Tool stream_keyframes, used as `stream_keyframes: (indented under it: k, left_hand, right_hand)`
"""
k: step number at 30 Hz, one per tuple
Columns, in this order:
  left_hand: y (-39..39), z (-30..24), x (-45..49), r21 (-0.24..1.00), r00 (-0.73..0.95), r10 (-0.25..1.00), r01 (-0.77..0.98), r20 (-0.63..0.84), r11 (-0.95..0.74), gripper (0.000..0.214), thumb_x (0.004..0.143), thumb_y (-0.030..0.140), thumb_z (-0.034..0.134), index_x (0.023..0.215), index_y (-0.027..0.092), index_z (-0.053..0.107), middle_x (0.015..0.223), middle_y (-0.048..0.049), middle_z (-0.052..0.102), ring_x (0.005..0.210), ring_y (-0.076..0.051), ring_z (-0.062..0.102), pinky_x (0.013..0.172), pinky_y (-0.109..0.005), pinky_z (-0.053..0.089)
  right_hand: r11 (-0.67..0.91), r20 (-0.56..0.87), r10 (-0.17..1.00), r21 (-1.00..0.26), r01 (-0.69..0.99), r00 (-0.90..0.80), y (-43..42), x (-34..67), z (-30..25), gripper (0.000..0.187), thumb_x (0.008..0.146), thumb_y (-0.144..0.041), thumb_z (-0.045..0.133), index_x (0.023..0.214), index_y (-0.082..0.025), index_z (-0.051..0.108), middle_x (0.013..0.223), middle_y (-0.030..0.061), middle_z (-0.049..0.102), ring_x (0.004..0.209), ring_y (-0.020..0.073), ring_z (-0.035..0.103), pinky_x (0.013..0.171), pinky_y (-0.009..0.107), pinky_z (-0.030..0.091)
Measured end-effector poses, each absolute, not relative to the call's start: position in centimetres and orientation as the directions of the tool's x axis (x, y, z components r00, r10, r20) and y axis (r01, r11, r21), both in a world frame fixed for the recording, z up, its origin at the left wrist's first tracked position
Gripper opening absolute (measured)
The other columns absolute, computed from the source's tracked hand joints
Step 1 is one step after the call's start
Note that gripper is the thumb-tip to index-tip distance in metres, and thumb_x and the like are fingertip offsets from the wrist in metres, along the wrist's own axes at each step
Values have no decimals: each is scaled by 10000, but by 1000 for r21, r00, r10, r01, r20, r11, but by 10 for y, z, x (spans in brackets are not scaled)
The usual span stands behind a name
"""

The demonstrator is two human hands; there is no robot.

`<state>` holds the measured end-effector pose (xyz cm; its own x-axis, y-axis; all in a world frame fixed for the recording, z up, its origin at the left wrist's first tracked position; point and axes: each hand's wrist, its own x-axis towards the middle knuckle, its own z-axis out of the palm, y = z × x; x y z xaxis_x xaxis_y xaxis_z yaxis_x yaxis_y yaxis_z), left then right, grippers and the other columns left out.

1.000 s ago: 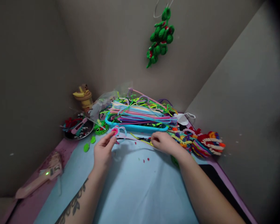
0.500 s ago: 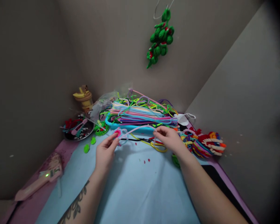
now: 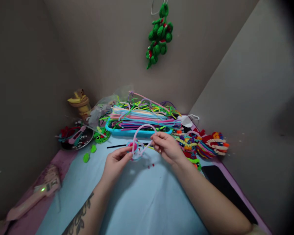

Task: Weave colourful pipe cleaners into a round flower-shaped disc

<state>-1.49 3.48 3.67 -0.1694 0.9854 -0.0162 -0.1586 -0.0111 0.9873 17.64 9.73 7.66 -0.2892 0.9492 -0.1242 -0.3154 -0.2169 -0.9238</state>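
Observation:
My left hand [image 3: 116,161] pinches a small pipe-cleaner piece [image 3: 134,148] with a bright pink centre and pale blue loops, held just above the light blue mat [image 3: 137,202]. My right hand [image 3: 167,147] is closed on the end of a pale lilac pipe cleaner [image 3: 144,129] that arches up from the piece and back down to my fingers. Both hands are close together, in front of the blue tray [image 3: 137,132] heaped with coloured pipe cleaners.
A pink glue gun [image 3: 33,197] with a green light lies at the left. A dark dish of oddments [image 3: 74,138], a green frog piece [image 3: 101,135], finished colourful figures [image 3: 205,145] and a black phone [image 3: 222,189] surround the mat. A green ornament [image 3: 159,36] hangs on the wall.
My right hand picked up the lilac pipe cleaner from beside the tray and brought it toward my left hand, bending it into an arch. Both hands rose and came together.

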Motion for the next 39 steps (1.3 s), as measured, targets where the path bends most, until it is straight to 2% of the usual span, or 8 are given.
stream_keyframes:
  k: [6, 13, 21, 23, 26, 30, 35, 39]
  left_hand:
    - [34, 32, -15, 989, -167, 986, -137, 30, -53, 255, 659, 267, 757, 892, 165, 740, 863, -80, 740, 714, -169, 660, 678, -265, 519]
    - [32, 34, -13, 985, -178, 984, -167, 14, -44, 278, 660, 288, 757, 909, 166, 737, 851, -72, 741, 735, -166, 661, 699, -257, 517]
    - [38, 40, -13, 969, -385, 922, -244, -51, -48, 391, 618, 325, 785, 957, 143, 720, 720, -41, 716, 570, -102, 575, 535, -196, 445]
    - [38, 39, -12, 961, -378, 923, -273, -71, -37, 412, 618, 333, 783, 974, 136, 715, 707, -37, 709, 549, -89, 552, 511, -187, 421]
    - [38, 38, -10, 943, -345, 932, -331, -109, -13, 424, 613, 322, 788, 985, 134, 710, 693, -30, 701, 524, -71, 525, 488, -174, 397]
    - [36, 35, -6, 921, -295, 940, -385, -174, 49, 445, 599, 322, 795, 995, 137, 708, 709, -39, 711, 515, -71, 531, 468, -169, 387]
    - [35, 35, -2, 904, -259, 942, -419, -213, 89, 461, 557, 304, 818, 971, 127, 717, 741, -59, 720, 541, -91, 566, 478, -181, 415]
    - [37, 34, -4, 907, -307, 930, -418, -200, 58, 450, 565, 297, 817, 969, 128, 711, 708, -39, 706, 483, -57, 510, 442, -166, 369]
  right_hand:
    - [-213, -168, 914, -974, -83, -369, 84, 164, 70, 358, 622, -451, 737, 567, -152, 548, 404, -83, 401, 357, 26, 281, 370, 186, 166]
    - [-57, -120, 888, -987, 151, -443, 74, 155, 62, 328, 721, -453, 648, 740, -126, 664, 464, -52, 458, 420, 61, 375, 410, 195, 258]
    - [170, 146, 974, -977, 130, -172, 71, 152, 63, 213, 772, -365, 607, 881, -196, 534, 545, -66, 471, 475, 92, 434, 458, 201, 346]
    - [409, 354, 906, -872, 269, -232, 66, 150, 58, 110, 803, -286, 579, 866, -200, 553, 628, -29, 528, 552, 109, 486, 526, 221, 392]
    - [751, 586, 660, -509, 420, -471, 58, 146, 49, 152, 836, -162, 511, 945, -205, 607, 803, 40, 590, 731, 151, 537, 654, 259, 419]
    - [840, 620, 489, -147, 522, -613, 55, 139, 37, 186, 859, -129, 482, 926, -217, 633, 765, 38, 564, 705, 158, 484, 618, 265, 366]
    - [868, 649, 383, -9, 496, -657, 51, 134, 34, 188, 883, -136, 463, 786, -198, 611, 673, 17, 553, 663, 147, 476, 593, 284, 328]
    - [989, 669, 130, -33, 146, -732, 20, 123, 35, 219, 867, -189, 484, 668, -225, 567, 531, -51, 508, 525, 108, 434, 498, 283, 288]
